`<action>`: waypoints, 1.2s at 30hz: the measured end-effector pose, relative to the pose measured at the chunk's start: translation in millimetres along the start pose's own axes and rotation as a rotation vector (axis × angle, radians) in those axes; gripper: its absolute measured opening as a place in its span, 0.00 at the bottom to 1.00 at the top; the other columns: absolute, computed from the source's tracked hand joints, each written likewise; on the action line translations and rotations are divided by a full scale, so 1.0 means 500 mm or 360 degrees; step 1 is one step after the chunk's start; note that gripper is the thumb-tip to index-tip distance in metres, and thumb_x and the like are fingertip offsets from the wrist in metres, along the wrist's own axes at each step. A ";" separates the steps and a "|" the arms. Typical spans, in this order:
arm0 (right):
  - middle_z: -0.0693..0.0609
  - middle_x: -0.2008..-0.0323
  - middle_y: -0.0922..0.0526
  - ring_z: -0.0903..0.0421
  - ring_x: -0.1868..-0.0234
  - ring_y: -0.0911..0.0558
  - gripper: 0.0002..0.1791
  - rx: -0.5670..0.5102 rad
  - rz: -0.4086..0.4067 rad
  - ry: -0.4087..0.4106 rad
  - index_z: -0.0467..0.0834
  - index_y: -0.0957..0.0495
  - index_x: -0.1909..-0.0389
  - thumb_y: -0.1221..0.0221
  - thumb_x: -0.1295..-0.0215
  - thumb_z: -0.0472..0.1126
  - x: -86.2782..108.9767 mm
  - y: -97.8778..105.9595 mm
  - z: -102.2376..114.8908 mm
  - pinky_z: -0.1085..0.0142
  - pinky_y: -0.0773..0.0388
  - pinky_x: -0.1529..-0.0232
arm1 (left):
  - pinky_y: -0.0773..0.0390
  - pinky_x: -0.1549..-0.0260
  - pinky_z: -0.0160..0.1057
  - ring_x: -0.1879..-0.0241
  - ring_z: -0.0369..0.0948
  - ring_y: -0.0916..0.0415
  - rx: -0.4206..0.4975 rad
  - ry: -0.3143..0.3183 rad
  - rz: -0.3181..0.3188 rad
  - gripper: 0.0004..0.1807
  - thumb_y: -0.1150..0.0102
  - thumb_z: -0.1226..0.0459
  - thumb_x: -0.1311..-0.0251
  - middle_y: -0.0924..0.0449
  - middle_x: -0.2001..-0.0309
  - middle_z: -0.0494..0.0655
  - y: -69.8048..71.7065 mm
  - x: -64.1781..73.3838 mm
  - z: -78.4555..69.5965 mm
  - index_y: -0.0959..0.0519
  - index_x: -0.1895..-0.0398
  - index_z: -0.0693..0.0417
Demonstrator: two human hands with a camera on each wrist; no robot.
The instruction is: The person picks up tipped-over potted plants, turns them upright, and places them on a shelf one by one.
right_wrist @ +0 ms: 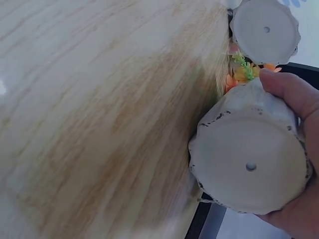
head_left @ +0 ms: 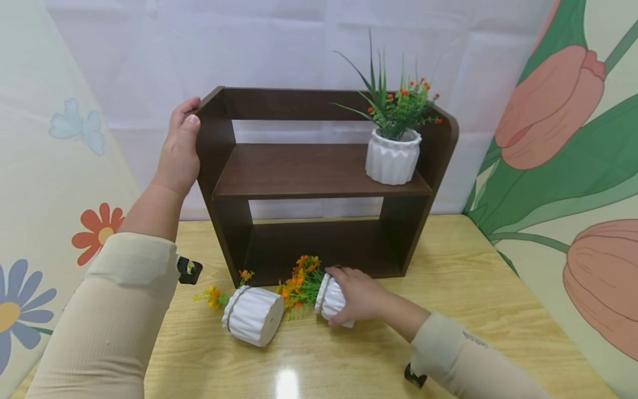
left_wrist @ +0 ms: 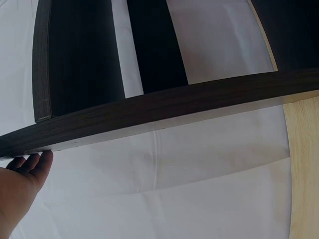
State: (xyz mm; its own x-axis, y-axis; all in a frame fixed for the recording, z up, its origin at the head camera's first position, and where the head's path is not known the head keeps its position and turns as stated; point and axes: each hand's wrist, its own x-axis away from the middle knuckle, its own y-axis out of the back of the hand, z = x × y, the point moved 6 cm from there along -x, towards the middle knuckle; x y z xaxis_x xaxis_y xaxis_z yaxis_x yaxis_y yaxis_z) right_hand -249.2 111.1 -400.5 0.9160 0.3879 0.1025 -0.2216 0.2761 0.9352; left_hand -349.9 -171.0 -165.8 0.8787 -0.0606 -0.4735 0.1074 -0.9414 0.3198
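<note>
A dark brown two-tier shelf [head_left: 319, 166] stands on the table against the wall. My left hand [head_left: 181, 147] touches the upper edge of its left side panel; in the left wrist view the fingertips [left_wrist: 46, 158] meet the panel's outer face. My right hand [head_left: 361, 296] grips a white fluted flowerpot [head_left: 330, 299] tipped on its side, its orange flowers [head_left: 299, 277] pointing left. The right wrist view shows this pot's round base [right_wrist: 249, 164] with a small hole, the thumb over its side. Left of it another white flowerpot [head_left: 253, 315] lies on its side with yellow-orange flowers [head_left: 215, 296].
On the upper shelf board, at the right, stands a white pot [head_left: 392, 158] with long green leaves and small red-orange blooms. The light wood table [head_left: 448, 332] reaches in front of the shelf. Painted flower panels [head_left: 538, 111] flank both sides.
</note>
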 end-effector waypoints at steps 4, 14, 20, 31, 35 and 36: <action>0.40 0.36 0.28 0.44 0.41 0.26 0.60 -0.0066 -0.0051 0.0010 0.47 0.42 0.27 0.24 0.61 0.59 0.005 -0.001 -0.007 0.49 0.26 0.44 | 0.42 0.38 0.39 0.34 0.41 0.46 0.0000 -0.0010 -0.0002 0.28 0.79 0.50 0.26 0.46 0.28 0.49 -0.001 -0.001 -0.001 0.50 0.24 0.35; 0.39 0.34 0.30 0.41 0.38 0.28 0.59 -0.0193 -0.0217 0.0034 0.47 0.41 0.28 0.24 0.64 0.57 0.026 0.000 -0.025 0.48 0.28 0.42 | 0.43 0.37 0.38 0.34 0.41 0.47 0.0003 -0.0015 -0.0001 0.28 0.80 0.50 0.26 0.46 0.28 0.49 -0.001 -0.003 0.000 0.50 0.24 0.36; 0.42 0.36 0.28 0.45 0.41 0.26 0.60 -0.0229 -0.0303 0.0037 0.46 0.41 0.28 0.23 0.65 0.57 0.037 -0.001 -0.035 0.50 0.26 0.45 | 0.44 0.36 0.39 0.33 0.41 0.48 -0.0016 -0.0002 -0.0001 0.28 0.80 0.50 0.26 0.47 0.27 0.49 0.000 -0.002 0.000 0.51 0.24 0.35; 0.42 0.34 0.29 0.45 0.39 0.26 0.62 -0.0335 -0.0457 0.0033 0.46 0.41 0.27 0.23 0.66 0.56 0.063 -0.007 -0.059 0.48 0.27 0.42 | 0.43 0.36 0.39 0.33 0.41 0.47 -0.0013 0.0025 -0.0009 0.28 0.80 0.50 0.26 0.47 0.27 0.48 0.003 -0.003 0.003 0.51 0.24 0.34; 0.42 0.34 0.30 0.46 0.41 0.25 0.62 -0.0367 -0.0494 0.0048 0.45 0.41 0.27 0.23 0.66 0.56 0.074 -0.011 -0.070 0.49 0.26 0.43 | 0.43 0.37 0.38 0.34 0.41 0.47 -0.0001 0.0014 -0.0005 0.28 0.80 0.50 0.26 0.47 0.27 0.48 0.001 -0.003 0.002 0.51 0.24 0.35; 0.42 0.34 0.30 0.46 0.40 0.25 0.62 -0.0380 -0.0501 0.0052 0.45 0.42 0.27 0.22 0.66 0.55 0.076 -0.011 -0.072 0.49 0.26 0.43 | 0.43 0.37 0.38 0.34 0.41 0.46 0.0002 0.0011 -0.0006 0.28 0.80 0.51 0.26 0.47 0.28 0.49 0.001 -0.003 0.002 0.51 0.24 0.35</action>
State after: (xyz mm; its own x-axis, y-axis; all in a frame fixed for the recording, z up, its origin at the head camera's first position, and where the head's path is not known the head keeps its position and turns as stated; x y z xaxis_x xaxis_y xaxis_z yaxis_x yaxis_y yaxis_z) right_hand -225.1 155.8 -413.7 0.9412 0.2787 -0.1910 -0.0070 0.5812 0.8137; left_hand -351.6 -171.8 -165.8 0.8814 -0.0551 -0.4691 0.1098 -0.9420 0.3171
